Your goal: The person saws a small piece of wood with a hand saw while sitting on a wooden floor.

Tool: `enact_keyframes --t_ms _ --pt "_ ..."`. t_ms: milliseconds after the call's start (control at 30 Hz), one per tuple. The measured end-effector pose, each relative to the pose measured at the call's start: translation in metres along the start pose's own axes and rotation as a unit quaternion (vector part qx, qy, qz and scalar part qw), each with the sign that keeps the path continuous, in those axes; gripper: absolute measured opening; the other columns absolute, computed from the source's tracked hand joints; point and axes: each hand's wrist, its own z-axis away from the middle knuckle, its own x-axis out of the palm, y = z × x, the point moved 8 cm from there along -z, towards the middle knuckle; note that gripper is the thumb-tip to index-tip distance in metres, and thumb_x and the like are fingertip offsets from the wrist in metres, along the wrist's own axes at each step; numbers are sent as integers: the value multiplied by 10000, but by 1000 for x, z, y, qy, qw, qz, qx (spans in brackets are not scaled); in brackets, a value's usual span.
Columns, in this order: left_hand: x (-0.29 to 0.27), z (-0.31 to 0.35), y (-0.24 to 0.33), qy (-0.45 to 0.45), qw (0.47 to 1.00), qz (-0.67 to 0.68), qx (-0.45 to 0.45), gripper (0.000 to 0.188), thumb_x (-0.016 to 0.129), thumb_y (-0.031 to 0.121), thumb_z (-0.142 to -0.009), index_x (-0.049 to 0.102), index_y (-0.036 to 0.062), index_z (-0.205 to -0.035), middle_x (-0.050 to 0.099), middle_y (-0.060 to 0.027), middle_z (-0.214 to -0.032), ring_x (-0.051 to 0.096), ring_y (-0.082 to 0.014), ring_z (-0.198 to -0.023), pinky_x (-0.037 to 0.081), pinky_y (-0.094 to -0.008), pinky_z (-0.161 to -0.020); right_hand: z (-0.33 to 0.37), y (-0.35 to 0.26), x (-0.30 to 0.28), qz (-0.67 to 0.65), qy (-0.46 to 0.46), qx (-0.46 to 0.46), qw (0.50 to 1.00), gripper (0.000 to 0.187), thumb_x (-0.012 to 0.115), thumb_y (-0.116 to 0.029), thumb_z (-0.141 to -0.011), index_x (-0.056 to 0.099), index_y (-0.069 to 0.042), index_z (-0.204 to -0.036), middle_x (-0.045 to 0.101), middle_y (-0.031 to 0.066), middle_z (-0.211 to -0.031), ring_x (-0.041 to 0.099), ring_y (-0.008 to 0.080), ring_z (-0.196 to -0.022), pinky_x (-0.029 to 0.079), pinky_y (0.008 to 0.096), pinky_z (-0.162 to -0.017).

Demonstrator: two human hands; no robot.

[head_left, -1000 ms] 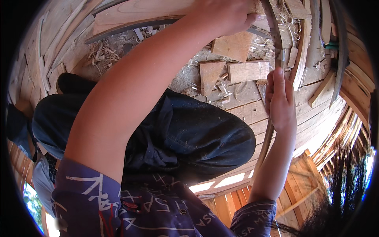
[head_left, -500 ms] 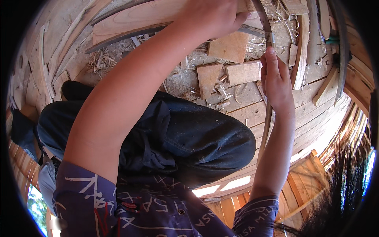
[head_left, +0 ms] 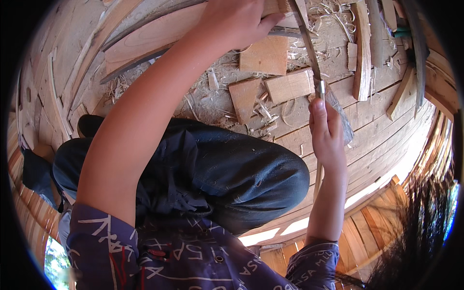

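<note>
My right hand [head_left: 327, 130] is closed around the long slim handle of a saw [head_left: 309, 46], thumb lying along the handle just behind a shiny metal collar. The narrow toothed blade runs up to the top edge, beside the end of a long pale wooden board [head_left: 150, 37]. My left hand [head_left: 244, 21] bears down on that board near the blade, its thumb pointing right. The other fingers of this hand are mostly hidden or cut off by the top edge. Under the board lies a dark curved strip [head_left: 133, 66].
Below the board lie a square wood offcut [head_left: 263, 55], a rectangular block [head_left: 290, 86] and a smaller offcut [head_left: 243, 99], among curled shavings [head_left: 266, 116]. Several long timber pieces [head_left: 362, 53] lie at right. My bent knee [head_left: 275, 169] is close below the offcuts.
My right hand has drawn the saw down toward me, so the collar sits lower. A dark grey wood piece now shows beside that hand. The left hand stays on the board; the whole view has shifted slightly.
</note>
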Motion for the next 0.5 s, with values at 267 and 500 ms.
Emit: enact_keyframes --t_ms 267,500 --pt "4 -6 1 -5 1000 3 19 600 606 426 -903 469 -38 -1259 598 -196 -1118 569 -337 -1088 372 -453 -910 -75 -29 12 -1 41 -33 999 562 490 -444 -1004 552 82 -816 520 281 -654 512 407 -619 443 457 -647" --pt "-5 6 4 19 997 -35 59 614 611 419 -892 458 -24 -1288 574 -173 -1103 550 -323 -1068 358 -439 -904 -20 -17 10 2 13 -27 1000 522 474 -413 -1019 493 49 -776 487 240 -609 485 326 -548 414 419 -569"
